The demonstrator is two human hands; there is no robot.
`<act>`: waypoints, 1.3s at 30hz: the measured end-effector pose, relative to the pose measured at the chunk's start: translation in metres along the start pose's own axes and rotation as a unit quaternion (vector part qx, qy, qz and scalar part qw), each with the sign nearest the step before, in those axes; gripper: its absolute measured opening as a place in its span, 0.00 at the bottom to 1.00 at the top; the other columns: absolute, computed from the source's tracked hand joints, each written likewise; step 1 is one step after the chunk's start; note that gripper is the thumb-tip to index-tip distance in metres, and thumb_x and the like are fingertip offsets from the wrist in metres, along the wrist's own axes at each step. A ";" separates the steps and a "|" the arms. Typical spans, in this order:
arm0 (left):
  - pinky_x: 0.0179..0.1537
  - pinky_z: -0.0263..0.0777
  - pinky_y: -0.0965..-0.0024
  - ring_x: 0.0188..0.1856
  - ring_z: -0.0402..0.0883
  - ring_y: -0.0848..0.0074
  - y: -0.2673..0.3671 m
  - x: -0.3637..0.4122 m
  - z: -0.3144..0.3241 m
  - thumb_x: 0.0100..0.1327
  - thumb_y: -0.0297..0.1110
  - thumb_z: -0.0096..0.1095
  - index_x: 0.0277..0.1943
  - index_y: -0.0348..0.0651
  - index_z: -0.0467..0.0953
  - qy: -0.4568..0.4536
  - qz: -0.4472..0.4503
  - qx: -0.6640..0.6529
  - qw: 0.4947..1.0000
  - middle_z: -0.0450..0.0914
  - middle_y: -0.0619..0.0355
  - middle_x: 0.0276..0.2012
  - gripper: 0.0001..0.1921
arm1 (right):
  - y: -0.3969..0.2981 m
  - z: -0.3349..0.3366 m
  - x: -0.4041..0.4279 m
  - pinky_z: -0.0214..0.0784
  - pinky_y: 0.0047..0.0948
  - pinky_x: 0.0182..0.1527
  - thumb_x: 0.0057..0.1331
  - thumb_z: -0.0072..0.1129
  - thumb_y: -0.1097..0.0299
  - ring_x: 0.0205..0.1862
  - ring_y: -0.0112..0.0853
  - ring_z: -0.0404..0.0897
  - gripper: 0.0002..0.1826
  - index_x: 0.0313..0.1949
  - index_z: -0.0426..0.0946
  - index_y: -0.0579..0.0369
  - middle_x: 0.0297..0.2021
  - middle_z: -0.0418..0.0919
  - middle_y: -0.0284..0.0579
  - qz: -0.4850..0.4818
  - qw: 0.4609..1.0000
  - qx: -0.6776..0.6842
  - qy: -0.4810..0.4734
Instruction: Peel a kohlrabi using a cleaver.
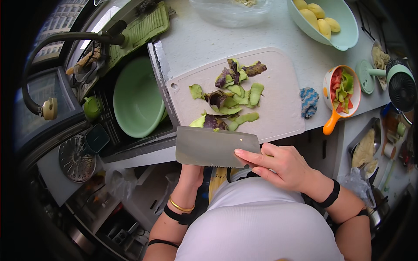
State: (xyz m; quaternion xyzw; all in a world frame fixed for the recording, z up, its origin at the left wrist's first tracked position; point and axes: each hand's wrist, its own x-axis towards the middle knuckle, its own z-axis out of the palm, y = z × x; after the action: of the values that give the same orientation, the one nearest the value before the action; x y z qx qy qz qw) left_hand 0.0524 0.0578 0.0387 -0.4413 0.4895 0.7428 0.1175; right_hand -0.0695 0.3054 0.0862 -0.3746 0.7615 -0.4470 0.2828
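My right hand (pixel 282 166) grips a cleaver (pixel 209 146) by its handle, index finger laid along the flat of the blade. The broad blade spans the near edge of a pale cutting board (pixel 281 81). Most of my left hand (pixel 192 173) is hidden behind the blade, with only its base and wrist showing, so I cannot see what its fingers do. Just past the blade lies a purple-and-green vegetable piece (pixel 214 122), partly covered. Purple and green peelings (pixel 240 94) are heaped loosely across the middle of the board.
At left, a green basin (pixel 137 98) sits in the sink below a black faucet (pixel 75 36). To the right are a crumpled blue cloth (pixel 309 101), an orange-handled bowl (pixel 326 94) of cut vegetables and a small fan (pixel 401 84). Peeled potatoes (pixel 310 18) fill part of a mint bowl (pixel 347 26).
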 end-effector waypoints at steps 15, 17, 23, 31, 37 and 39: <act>0.56 0.77 0.67 0.54 0.81 0.73 -0.008 0.008 0.003 0.75 0.33 0.59 0.62 0.39 0.72 -0.032 0.096 0.046 0.994 0.80 0.56 0.54 0.16 | -0.009 0.026 0.009 0.65 0.32 0.23 0.70 0.62 0.58 0.19 0.34 0.71 0.29 0.70 0.73 0.31 0.26 0.65 0.40 0.007 0.995 -0.092 0.032; 0.56 0.77 0.67 0.53 0.81 0.73 -0.007 0.009 0.004 0.75 0.32 0.59 0.61 0.38 0.73 -0.016 0.091 0.057 0.994 0.80 0.56 0.53 0.16 | -0.011 0.023 0.006 0.65 0.32 0.22 0.70 0.62 0.58 0.19 0.34 0.71 0.29 0.70 0.73 0.32 0.26 0.65 0.40 0.017 0.995 -0.096 0.022; 0.59 0.72 0.68 0.57 0.74 0.77 -0.017 0.023 -0.010 0.73 0.29 0.60 0.61 0.44 0.61 -0.007 0.104 0.117 0.988 0.71 0.59 0.56 0.19 | -0.015 0.005 -0.008 0.66 0.32 0.24 0.68 0.64 0.61 0.20 0.34 0.70 0.29 0.69 0.75 0.35 0.25 0.66 0.39 0.041 0.995 -0.089 -0.007; 0.58 0.72 0.69 0.54 0.74 0.77 -0.025 0.029 -0.012 0.71 0.30 0.63 0.61 0.44 0.58 -0.016 0.091 0.031 0.995 0.70 0.60 0.51 0.23 | -0.019 0.002 -0.015 0.66 0.32 0.26 0.66 0.64 0.64 0.23 0.34 0.70 0.30 0.68 0.76 0.40 0.25 0.66 0.39 0.041 0.995 -0.090 -0.022; 0.56 0.73 0.68 0.50 0.76 0.74 -0.022 0.020 0.001 0.71 0.30 0.63 0.61 0.40 0.62 -0.001 0.183 0.233 0.955 0.71 0.61 0.49 0.21 | -0.014 0.013 -0.002 0.67 0.33 0.27 0.66 0.65 0.64 0.23 0.34 0.71 0.30 0.69 0.75 0.40 0.25 0.67 0.39 0.040 0.995 -0.095 0.016; 0.59 0.70 0.68 0.55 0.75 0.72 -0.009 0.014 0.007 0.71 0.28 0.63 0.62 0.37 0.64 0.006 0.090 0.077 0.993 0.71 0.57 0.54 0.21 | -0.014 0.014 0.000 0.67 0.33 0.27 0.65 0.65 0.65 0.23 0.33 0.71 0.31 0.69 0.75 0.39 0.26 0.68 0.39 0.045 0.995 -0.092 0.008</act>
State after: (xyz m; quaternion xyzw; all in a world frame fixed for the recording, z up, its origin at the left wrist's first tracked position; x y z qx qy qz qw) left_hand 0.0456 0.0648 0.0227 -0.3894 0.5836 0.7080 0.0813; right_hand -0.0544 0.2943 0.0921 -0.3609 0.8177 -0.3651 0.2604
